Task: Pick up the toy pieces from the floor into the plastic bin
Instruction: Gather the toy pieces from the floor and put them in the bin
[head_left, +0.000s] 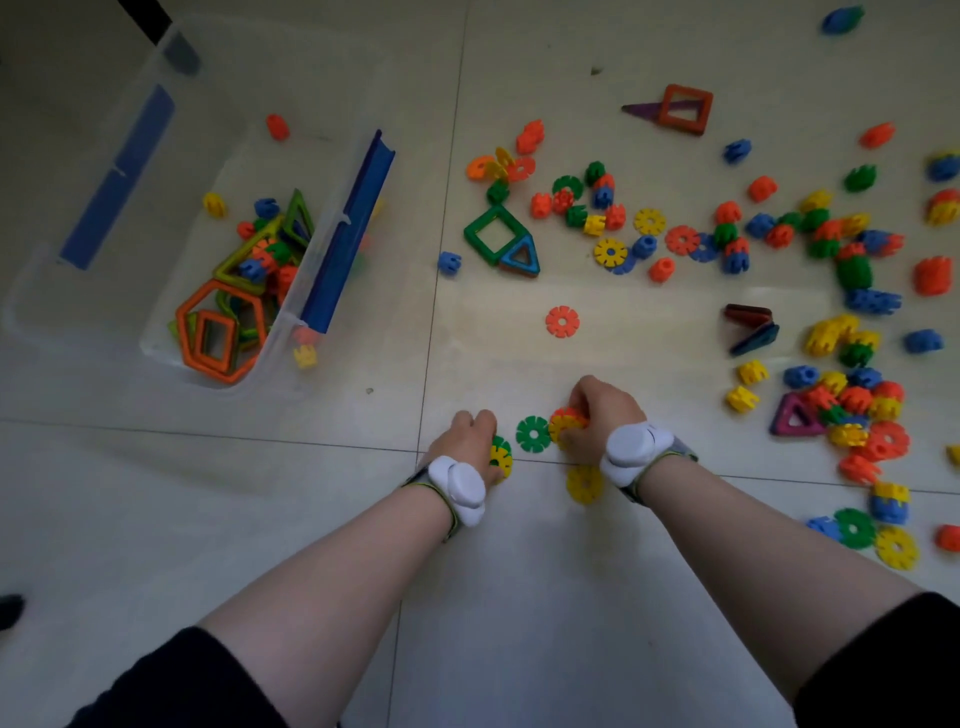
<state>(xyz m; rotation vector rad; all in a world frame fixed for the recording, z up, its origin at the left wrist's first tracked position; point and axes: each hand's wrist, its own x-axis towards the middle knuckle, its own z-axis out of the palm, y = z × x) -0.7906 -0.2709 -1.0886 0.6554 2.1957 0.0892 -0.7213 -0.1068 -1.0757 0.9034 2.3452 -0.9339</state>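
Head view: left hand (470, 441) curled round yellow-green discs (502, 458), right hand (597, 415) gripping orange-yellow discs (565, 422). One green disc (533, 434) lies between the hands, a yellow disc (584, 484) just behind right hand. Partly filled bin (156, 249) well left of both.

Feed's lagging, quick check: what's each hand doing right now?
Left hand: grips green and yellow discs.
Right hand: grips orange and yellow discs.
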